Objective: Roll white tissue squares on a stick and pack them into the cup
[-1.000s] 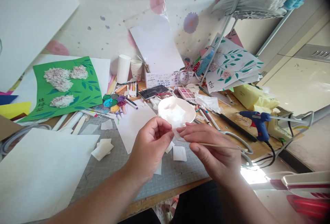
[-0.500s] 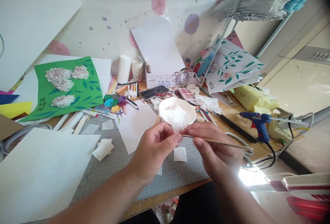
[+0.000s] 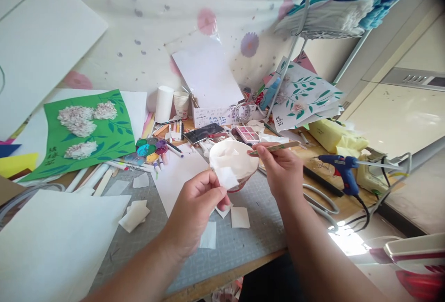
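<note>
I see the left hand [image 3: 194, 202] with its grip pinched on a small white paper square [image 3: 227, 178], which hides part of the near rim of the bowl [image 3: 246, 159]. The right hand [image 3: 287, 172] has its grip closed around a slim stick [image 3: 288, 145] (one piece or two-pronged, I cannot tell), its tip overlapping the bowl's right side. Both forearms are cut off below.

paper square [image 3: 227, 178] — white | glue gun [image 3: 349, 179] — blue | mat [image 3: 259, 242]: grey, gridded
</note>
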`<state>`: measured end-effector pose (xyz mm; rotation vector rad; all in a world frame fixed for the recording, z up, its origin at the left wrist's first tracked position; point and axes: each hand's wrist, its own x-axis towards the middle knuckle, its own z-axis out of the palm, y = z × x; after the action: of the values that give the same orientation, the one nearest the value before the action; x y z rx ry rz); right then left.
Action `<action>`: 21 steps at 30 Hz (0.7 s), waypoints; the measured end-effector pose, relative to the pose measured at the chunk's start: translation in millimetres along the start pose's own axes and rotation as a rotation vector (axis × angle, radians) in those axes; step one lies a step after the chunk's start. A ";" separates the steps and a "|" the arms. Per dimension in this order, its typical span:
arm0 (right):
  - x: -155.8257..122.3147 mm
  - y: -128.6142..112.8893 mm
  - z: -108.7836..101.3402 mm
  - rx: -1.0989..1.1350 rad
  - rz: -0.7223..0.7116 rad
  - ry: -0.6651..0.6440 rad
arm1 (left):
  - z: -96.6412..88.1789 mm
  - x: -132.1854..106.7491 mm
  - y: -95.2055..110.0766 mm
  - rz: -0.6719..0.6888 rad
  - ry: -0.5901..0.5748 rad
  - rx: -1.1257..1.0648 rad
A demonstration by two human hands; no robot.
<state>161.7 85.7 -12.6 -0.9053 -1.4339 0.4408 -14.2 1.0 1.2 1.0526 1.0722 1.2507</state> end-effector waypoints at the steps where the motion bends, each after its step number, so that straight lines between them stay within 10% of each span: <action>1: 2.2 3.0 0.5 -0.013 0.000 -0.024 | -1.6 0.9 0.0 0.007 0.013 0.008; 7: -4.9 14.7 0.1 0.001 0.004 0.027 | -14.2 3.8 -0.6 0.108 0.082 0.247; 15: -11.0 16.1 0.3 0.155 0.060 0.174 | -9.8 20.5 28.4 0.702 0.217 1.307; 21: -20.0 12.7 -10.3 0.231 0.056 0.161 | 0.3 31.7 45.6 0.581 0.020 1.827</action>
<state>172.1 75.8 -34.1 -0.7775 -1.1865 0.5510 -21.7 34.4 44.9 2.8142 1.9994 0.3249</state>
